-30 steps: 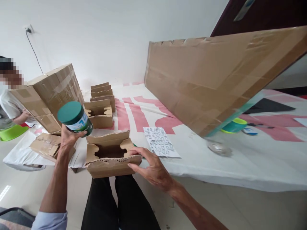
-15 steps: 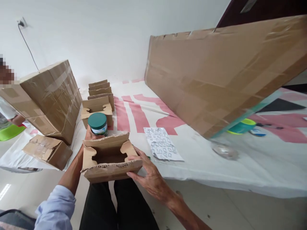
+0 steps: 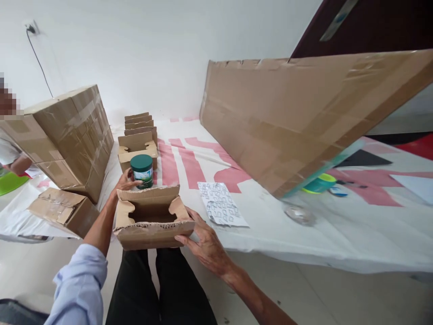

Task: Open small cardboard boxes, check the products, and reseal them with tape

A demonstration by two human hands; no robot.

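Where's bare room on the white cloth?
Bare cloth lies between the marked paper sheet and the transparent item, and from that item to the front edge. The left is crowded: green-lidded jar, open cartons, taped boxes.

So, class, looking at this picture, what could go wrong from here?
The open box sits at the near edge of the table, so it could tip off if the right hand loosens. The left hand holds the jar close behind the box, so they might knock together.
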